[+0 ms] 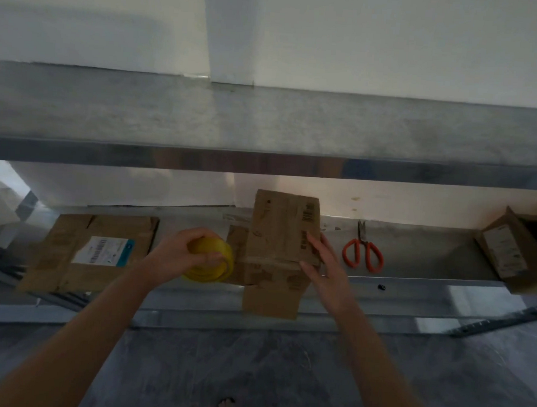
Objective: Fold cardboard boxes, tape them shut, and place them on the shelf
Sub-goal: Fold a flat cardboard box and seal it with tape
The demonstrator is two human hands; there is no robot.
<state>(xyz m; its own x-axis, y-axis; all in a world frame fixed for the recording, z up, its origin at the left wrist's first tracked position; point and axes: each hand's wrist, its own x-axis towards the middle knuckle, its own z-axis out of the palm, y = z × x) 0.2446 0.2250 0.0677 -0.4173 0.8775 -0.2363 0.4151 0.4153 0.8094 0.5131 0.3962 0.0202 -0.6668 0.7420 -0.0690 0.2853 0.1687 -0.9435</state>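
Far-right box (506, 249) partly out of frame; tape roll (216, 271) half under the left hand (176, 254)

Both bare forearms are stretched forward from the lower edge of the view, the left hand (176, 254) being curled from above round a yellow roll of tape (214, 264), while the right hand (326, 269) is laid with straight fingers against a cardboard box (278, 235).
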